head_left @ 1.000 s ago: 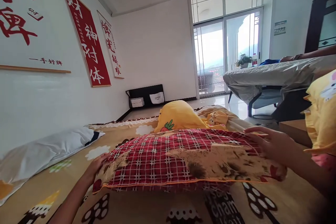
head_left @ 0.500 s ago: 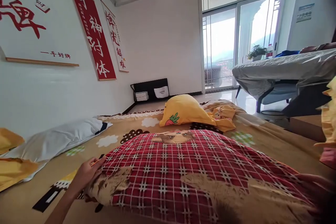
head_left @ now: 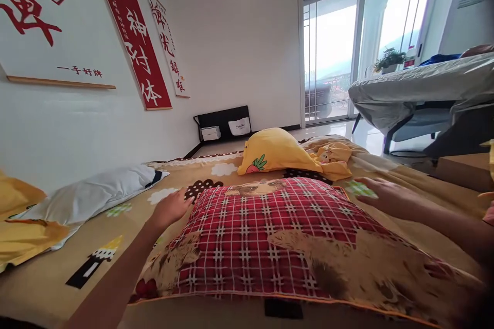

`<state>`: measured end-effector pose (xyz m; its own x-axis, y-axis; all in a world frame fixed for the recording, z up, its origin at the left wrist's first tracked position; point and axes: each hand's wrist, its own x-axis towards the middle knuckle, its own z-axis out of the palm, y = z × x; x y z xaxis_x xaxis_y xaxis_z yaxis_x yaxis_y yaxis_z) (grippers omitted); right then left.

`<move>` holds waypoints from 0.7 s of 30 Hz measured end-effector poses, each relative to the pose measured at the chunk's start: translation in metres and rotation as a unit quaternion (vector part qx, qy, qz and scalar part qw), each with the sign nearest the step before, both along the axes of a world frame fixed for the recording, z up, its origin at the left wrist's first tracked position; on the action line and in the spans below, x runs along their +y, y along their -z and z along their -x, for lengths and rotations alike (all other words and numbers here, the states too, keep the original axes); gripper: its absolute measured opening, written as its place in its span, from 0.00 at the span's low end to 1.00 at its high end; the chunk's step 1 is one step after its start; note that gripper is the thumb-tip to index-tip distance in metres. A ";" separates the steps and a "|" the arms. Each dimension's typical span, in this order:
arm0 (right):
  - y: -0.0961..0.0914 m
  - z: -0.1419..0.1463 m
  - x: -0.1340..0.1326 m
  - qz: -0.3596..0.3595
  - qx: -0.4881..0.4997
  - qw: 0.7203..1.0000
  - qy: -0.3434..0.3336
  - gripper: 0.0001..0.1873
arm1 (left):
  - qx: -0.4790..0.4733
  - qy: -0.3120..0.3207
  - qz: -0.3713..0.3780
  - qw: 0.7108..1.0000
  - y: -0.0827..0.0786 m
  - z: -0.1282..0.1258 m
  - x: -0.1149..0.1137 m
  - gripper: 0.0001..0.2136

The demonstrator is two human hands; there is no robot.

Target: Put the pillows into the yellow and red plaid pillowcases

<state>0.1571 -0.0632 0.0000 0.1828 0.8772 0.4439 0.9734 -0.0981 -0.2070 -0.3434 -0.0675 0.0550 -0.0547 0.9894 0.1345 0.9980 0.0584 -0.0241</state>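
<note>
A red plaid pillow (head_left: 247,226) printed with brown animal figures and edged in orange piping lies flat on the patterned bed sheet (head_left: 135,236) in front of me. My left hand (head_left: 173,208) is beside the pillow's far left edge, fingers loosely extended; whether the fingertips touch it is hard to tell. On the other side, my right hand (head_left: 380,195) hovers over the sheet just off the far right edge, fingers stretched and holding nothing.
Beyond the plaid pillow rests a yellow pillow (head_left: 283,151) with a carrot print, beside crumpled yellow cloth (head_left: 335,159). A white pillow (head_left: 100,193) and yellow fabric (head_left: 23,236) lie along the left wall. A plastic-covered table (head_left: 420,79) stands at the right.
Both hands have let go of the pillow's sides and moved forward toward its far corners. The pillow now lies flatter, its near piped edge in view. The camera view has shifted slightly.
</note>
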 end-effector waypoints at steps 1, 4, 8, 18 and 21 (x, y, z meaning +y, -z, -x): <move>-0.013 0.012 0.012 0.054 -0.022 0.997 -0.047 0.21 | -0.009 0.029 -0.003 1.000 -0.017 -0.028 0.015 0.22; -0.053 0.063 0.047 0.091 -0.077 0.982 -0.148 0.28 | -0.016 0.074 -0.003 0.997 -0.048 -0.108 0.058 0.21; -0.030 0.118 0.072 0.011 -0.060 0.970 -0.234 0.29 | -0.031 0.143 -0.087 0.985 -0.011 -0.176 0.086 0.21; 0.068 0.109 0.090 0.159 0.008 0.954 -0.255 0.30 | -0.095 0.169 0.080 0.978 0.102 -0.165 0.110 0.23; 0.058 0.085 0.106 0.204 0.034 0.961 -0.181 0.30 | -0.100 0.097 0.090 0.986 0.090 -0.118 0.132 0.24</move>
